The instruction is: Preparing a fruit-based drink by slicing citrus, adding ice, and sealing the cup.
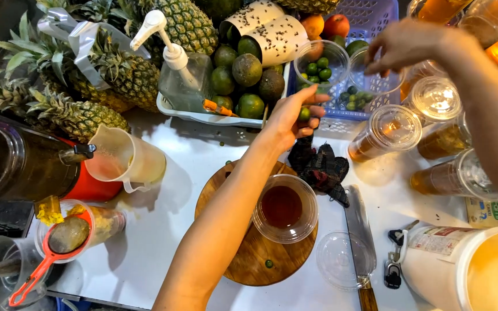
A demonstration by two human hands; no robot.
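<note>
Fingers of your left hand (291, 118) grip a small round green calamansi (304, 114) just beyond the round wooden board (243, 253). Your right hand (408, 43), farther beyond the board, pinches closed over a clear plastic cup (370, 86).

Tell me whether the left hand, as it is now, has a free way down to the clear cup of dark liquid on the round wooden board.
Probably yes. The left hand holds a small green citrus just beyond the cup, whose top is open, and only the dark cloth lies beside it, not across the path.
</note>
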